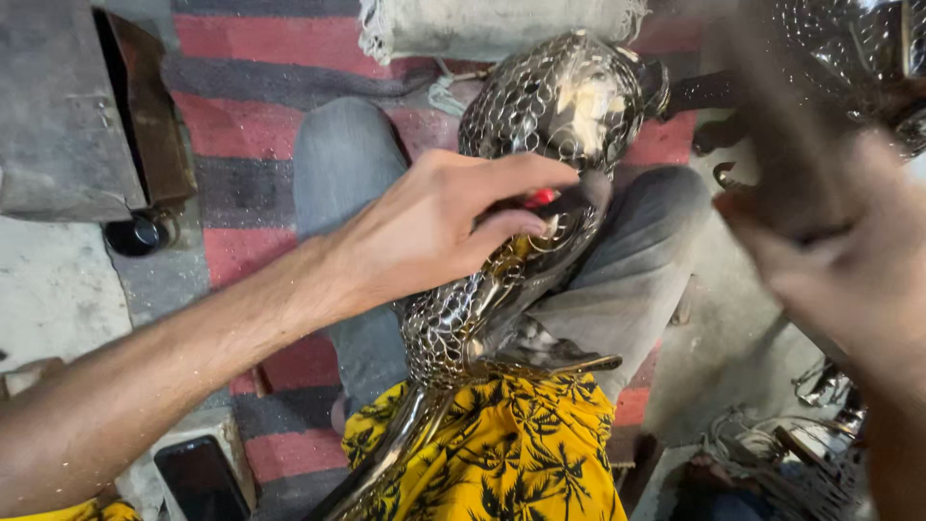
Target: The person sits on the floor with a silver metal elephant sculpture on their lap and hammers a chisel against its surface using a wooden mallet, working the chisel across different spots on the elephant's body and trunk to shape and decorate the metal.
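The left hand (434, 227) presses down on a shiny scaled metal bird (521, 241) lying across the person's lap, fingers (511, 178) curled loosely over it. The right hand (849, 260), blurred, seems closed around a dark tool (772, 125). It looks like surface finishing work; the next stroke needs the bird kept steady.

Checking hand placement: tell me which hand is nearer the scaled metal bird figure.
Left. The left hand rests on the scaled metal bird figure lying across the lap; the right hand, blurred, is off to its side, apart.
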{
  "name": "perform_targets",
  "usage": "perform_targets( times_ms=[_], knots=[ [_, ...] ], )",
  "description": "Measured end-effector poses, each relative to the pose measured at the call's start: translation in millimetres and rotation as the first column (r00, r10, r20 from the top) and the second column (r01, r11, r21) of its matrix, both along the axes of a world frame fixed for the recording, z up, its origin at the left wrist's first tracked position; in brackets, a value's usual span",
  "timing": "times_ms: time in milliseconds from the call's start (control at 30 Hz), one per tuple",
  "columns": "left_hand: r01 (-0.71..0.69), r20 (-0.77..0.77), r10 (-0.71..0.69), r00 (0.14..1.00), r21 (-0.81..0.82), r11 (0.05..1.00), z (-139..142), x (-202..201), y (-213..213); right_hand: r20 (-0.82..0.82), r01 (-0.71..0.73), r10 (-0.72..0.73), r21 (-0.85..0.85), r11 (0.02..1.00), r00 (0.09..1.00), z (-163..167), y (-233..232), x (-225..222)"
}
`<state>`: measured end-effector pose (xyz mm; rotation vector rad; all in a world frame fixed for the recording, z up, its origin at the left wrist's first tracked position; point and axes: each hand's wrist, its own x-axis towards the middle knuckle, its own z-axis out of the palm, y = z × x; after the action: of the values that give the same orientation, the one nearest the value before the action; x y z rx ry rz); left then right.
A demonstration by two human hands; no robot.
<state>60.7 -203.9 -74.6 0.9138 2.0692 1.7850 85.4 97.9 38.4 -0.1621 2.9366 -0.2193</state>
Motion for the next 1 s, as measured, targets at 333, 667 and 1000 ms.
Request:
perform_targets(
  times_ms=[333,667,1000],
  knots=[
    [-0.302,0.271,0.265,0.925,0.104,0.948,-16.7,40.8,9.3,0.073,-0.299,0.333,-0.291,0.909,0.940,22.2,-24.3,-64.9],
    [-0.304,0.225,0.254,0.940,0.224,0.926,-9.1,35.4,25.1,0.005,-0.474,0.476,-0.080,0.877,0.880,31.5,-20.1,-58.1],
    [-0.165,0.099,0.167,0.981,-0.028,0.986,0.2,4.8,45.5,0.377,-0.057,0.150,-0.248,0.967,0.914,-9.3,60.6,-45.0]
  ],
)
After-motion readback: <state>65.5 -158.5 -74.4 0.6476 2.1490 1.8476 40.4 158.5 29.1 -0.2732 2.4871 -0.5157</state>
